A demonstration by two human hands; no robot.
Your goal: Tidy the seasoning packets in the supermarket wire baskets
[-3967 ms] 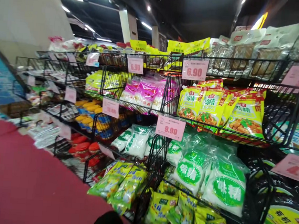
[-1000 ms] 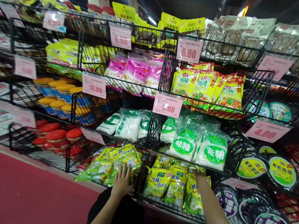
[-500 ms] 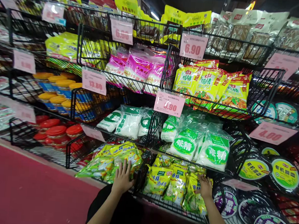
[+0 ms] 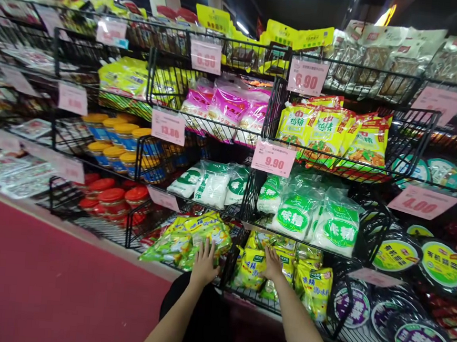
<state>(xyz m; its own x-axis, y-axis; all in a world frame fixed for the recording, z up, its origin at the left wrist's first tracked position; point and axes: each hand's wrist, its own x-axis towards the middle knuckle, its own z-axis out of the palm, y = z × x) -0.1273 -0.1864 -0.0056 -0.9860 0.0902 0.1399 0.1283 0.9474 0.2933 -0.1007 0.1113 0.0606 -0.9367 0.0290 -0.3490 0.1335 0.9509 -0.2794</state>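
Note:
My left hand (image 4: 204,264) lies flat with fingers spread on a pile of green-and-yellow packets (image 4: 187,236) in the lowest wire basket. My right hand (image 4: 272,264) rests open on the yellow-green seasoning packets (image 4: 253,262) in the neighbouring basket, fingers stretched over their tops. A black wire divider (image 4: 233,255) stands between the two hands. Neither hand is lifting a packet.
Above hang baskets of white-and-green bags (image 4: 329,226), yellow-red pouches (image 4: 326,134) and pink bags (image 4: 225,107), with pink price tags (image 4: 274,157). Jars with yellow and red lids (image 4: 116,136) stand to the left. Round dark packs (image 4: 421,339) lie right. A red ledge (image 4: 45,283) runs below.
My right hand has moved left from the right-hand yellow-green packets to those beside the divider. My left hand has stayed on its pile. The view has shifted slightly.

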